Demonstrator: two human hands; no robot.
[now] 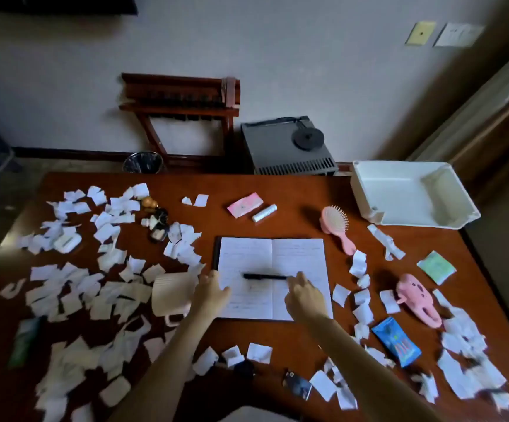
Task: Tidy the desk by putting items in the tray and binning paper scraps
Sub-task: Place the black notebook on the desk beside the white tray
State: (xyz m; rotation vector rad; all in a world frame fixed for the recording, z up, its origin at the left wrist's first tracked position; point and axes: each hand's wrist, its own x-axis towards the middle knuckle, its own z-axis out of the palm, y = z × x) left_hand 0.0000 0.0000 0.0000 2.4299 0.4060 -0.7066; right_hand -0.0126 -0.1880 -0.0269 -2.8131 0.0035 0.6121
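An open notebook (273,263) lies in the middle of the brown desk (302,190), with a black pen (264,276) across its pages. My left hand (212,292) rests on the notebook's left page, fingers apart. My right hand (303,295) reaches over the right page, its fingertips touching the pen's right end. White paper scraps (73,287) cover the left half of the desk, and more lie at the right (463,339). The white tray (414,194) stands empty at the far right corner. A bin (142,162) stands on the floor beyond the desk.
On the desk lie a pink hairbrush (337,228), a pink toy (419,298), a blue packet (396,341), a green packet (436,266), a pink packet (244,204), a white tube (264,212), a cup (171,295) and small figurines (157,220). A black box (289,147) and a wooden rack (183,99) stand against the wall.
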